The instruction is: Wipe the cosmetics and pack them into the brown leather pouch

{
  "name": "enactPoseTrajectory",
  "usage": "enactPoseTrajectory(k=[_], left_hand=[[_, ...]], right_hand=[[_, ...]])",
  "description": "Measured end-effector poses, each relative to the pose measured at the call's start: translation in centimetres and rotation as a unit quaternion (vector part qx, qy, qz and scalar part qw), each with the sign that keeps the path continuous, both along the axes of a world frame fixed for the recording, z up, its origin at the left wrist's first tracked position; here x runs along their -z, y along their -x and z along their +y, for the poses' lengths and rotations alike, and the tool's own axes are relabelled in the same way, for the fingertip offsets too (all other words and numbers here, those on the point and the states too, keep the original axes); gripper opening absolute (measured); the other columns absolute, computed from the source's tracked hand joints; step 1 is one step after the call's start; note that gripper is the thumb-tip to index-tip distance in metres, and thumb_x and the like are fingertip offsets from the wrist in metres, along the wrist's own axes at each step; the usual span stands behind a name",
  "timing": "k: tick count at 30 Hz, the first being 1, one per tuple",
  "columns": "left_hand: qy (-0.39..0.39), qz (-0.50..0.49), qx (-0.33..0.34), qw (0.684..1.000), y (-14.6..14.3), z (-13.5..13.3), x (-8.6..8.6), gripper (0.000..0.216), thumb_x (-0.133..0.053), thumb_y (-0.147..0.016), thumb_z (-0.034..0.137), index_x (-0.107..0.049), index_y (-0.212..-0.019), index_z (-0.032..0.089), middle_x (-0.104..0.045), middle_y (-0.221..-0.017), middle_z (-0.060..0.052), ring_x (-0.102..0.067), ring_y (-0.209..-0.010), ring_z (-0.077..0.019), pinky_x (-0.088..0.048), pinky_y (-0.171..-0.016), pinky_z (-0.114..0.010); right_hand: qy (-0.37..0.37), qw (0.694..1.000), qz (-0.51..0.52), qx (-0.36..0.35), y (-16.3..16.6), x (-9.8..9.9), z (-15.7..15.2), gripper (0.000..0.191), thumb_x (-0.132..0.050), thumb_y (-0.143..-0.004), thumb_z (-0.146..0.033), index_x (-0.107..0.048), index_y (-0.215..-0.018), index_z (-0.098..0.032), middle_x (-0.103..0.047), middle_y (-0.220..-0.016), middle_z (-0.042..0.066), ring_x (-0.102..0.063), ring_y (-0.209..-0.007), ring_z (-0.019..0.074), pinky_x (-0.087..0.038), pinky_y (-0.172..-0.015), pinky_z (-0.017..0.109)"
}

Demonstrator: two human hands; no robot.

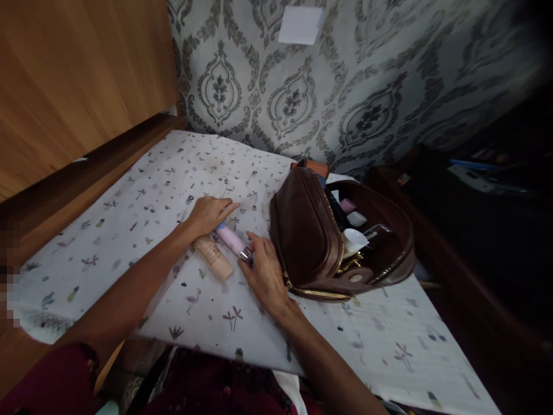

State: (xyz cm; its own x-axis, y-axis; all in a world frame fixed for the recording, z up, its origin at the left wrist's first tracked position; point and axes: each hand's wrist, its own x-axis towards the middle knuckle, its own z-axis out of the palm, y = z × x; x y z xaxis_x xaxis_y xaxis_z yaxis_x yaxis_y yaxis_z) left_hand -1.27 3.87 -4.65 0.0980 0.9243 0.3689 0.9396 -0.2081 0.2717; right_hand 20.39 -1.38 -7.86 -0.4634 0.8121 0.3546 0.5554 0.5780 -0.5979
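Note:
My left hand rests palm down on the patterned cloth, its fingers stretched out over the far end of a pink tube. A beige tube lies just below that hand, beside the pink one. Over the pink tube's silver cap end lies my right hand, fingers curled and touching it. Just right of my right hand sits an open brown zip pouch holding several small cosmetic items, among them a white cap.
The cloth covers a low table against a grey damask wall. A wooden panel stands at the left. Dark furniture with clutter lies to the right. A white paper hangs on the wall.

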Motion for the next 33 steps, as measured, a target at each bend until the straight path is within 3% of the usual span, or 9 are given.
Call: enactPoseTrajectory(k=[10,15,25,30,33], left_hand=[[0.001,-0.003,-0.017,1.000,0.07,-0.08,-0.21,0.059,-0.028,-0.102,0.054,-0.069,-0.076,0.020,-0.070,-0.068,-0.006,-0.064,-0.065,-0.0202,-0.037,-0.064,-0.029],[0.004,0.012,-0.019,1.000,-0.02,-0.06,-0.22,0.061,-0.026,-0.102,0.055,-0.068,-0.075,0.021,-0.068,-0.064,-0.005,-0.062,-0.062,-0.0194,-0.036,-0.062,-0.029],[-0.012,0.011,-0.014,1.000,0.27,0.03,0.00,0.059,-0.027,-0.102,0.054,-0.068,-0.076,0.021,-0.069,-0.065,-0.005,-0.063,-0.062,-0.0189,-0.038,-0.062,-0.028],[-0.007,0.021,-0.010,1.000,0.27,0.00,-0.10,0.058,-0.029,-0.102,0.054,-0.067,-0.074,0.021,-0.068,-0.063,-0.005,-0.063,-0.062,-0.0186,-0.036,-0.060,-0.028],[-0.006,0.023,-0.013,1.000,0.25,-0.06,-0.21,0.058,-0.028,-0.103,0.054,-0.067,-0.075,0.021,-0.068,-0.064,-0.005,-0.062,-0.063,-0.0187,-0.035,-0.060,-0.028]], right_hand=[[0.012,0.999,0.003,0.030,0.08,0.27,-0.12,0.045,-0.039,-0.098,-0.020,-0.041,-0.143,-0.013,-0.063,-0.103,0.016,-0.064,-0.094,0.0276,-0.056,-0.084,0.047],[0.003,1.000,0.003,0.005,0.03,0.31,-0.08,0.056,-0.060,-0.089,-0.020,-0.041,-0.141,-0.018,-0.059,-0.120,0.016,-0.061,-0.109,0.0301,-0.054,-0.092,0.051],[0.005,1.000,-0.008,0.000,-0.06,0.14,0.06,0.044,-0.042,-0.097,-0.018,-0.044,-0.140,-0.014,-0.065,-0.108,0.018,-0.062,-0.103,0.0305,-0.056,-0.087,0.051],[0.004,1.000,-0.004,0.000,0.04,0.38,0.04,0.053,-0.057,-0.089,-0.017,-0.042,-0.140,-0.020,-0.060,-0.121,0.015,-0.059,-0.113,0.0305,-0.053,-0.094,0.052],[0.014,1.000,-0.002,0.005,-0.01,0.49,0.13,0.050,-0.057,-0.086,-0.012,-0.047,-0.134,-0.018,-0.060,-0.118,0.015,-0.058,-0.112,0.0302,-0.053,-0.094,0.051]])
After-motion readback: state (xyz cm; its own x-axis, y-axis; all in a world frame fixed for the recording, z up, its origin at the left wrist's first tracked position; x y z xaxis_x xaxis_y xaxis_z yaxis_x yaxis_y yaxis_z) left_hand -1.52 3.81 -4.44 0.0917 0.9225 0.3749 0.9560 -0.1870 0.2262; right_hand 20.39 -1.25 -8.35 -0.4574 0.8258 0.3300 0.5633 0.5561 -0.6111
